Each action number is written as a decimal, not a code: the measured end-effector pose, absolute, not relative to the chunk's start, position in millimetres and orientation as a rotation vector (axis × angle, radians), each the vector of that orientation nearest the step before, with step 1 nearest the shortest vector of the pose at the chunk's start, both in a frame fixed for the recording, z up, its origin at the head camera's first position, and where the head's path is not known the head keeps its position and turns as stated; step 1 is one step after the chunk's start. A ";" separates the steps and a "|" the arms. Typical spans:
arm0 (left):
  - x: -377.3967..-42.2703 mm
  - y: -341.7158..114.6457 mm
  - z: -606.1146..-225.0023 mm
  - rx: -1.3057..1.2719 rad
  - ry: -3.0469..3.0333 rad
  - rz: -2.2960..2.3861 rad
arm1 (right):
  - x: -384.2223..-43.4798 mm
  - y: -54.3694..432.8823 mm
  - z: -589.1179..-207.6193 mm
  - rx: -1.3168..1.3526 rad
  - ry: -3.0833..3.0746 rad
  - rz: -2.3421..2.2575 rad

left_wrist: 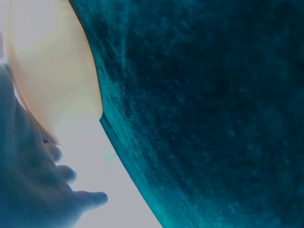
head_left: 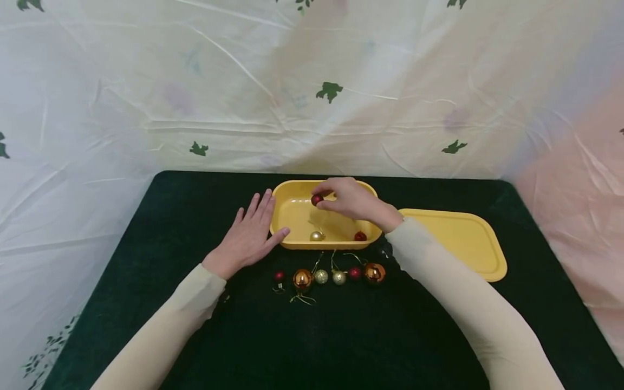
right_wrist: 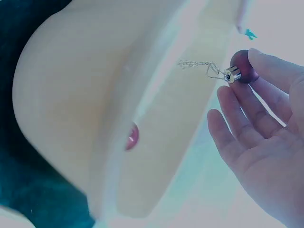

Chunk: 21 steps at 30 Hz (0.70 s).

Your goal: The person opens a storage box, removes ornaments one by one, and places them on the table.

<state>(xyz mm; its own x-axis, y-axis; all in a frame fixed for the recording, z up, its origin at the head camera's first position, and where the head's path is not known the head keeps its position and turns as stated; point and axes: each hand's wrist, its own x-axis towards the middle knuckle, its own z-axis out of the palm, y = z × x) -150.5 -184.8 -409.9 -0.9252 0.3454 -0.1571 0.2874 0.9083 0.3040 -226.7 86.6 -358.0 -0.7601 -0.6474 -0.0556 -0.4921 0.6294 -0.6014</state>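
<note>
My right hand (head_left: 348, 197) pinches a dark red Christmas bauble (head_left: 317, 200) over the yellow box (head_left: 292, 246). In the right wrist view the bauble (right_wrist: 243, 66) sits between thumb and fingertips, its metal cap and cord hanging free. Flat against the left end of the box rests my left hand (head_left: 248, 235), fingers straight, thumb at the front rim. Inside the box lie a gold bauble (head_left: 316, 236) and a red bauble (head_left: 360, 236). The left wrist view shows the left fingers (left_wrist: 66, 173) beside the box wall (left_wrist: 57, 71).
A row of baubles lies before the box, including a copper bauble (head_left: 302, 280), a gold glitter bauble (head_left: 338, 278) and a second copper bauble (head_left: 374, 273). The yellow lid (head_left: 458, 238) lies right of the box, partly behind the right sleeve (head_left: 429, 260). A patterned cloth (head_left: 273, 108) hangs behind the dark green table.
</note>
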 end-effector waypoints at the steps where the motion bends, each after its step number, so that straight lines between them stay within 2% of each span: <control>1: -150.6 -184.7 -409.8 0.480 2.864 0.410 | -224.8 89.7 -355.1 -0.916 2.593 -0.852; 8: -151.0 -185.2 -409.8 0.485 2.870 0.401 | -206.8 111.9 -340.3 -0.871 2.644 -0.938; 21: -150.7 -187.3 -409.6 0.502 2.873 0.418 | -173.1 145.3 -338.2 -0.886 2.673 -1.096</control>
<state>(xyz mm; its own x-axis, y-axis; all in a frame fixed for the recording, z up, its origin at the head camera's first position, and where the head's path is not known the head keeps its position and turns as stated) -150.7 -187.3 -409.6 -0.9235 0.3565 -0.1412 0.3014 0.9026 0.3074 -173.1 145.3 -338.2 -0.8213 -0.5605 0.1060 -0.4736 0.5664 -0.6745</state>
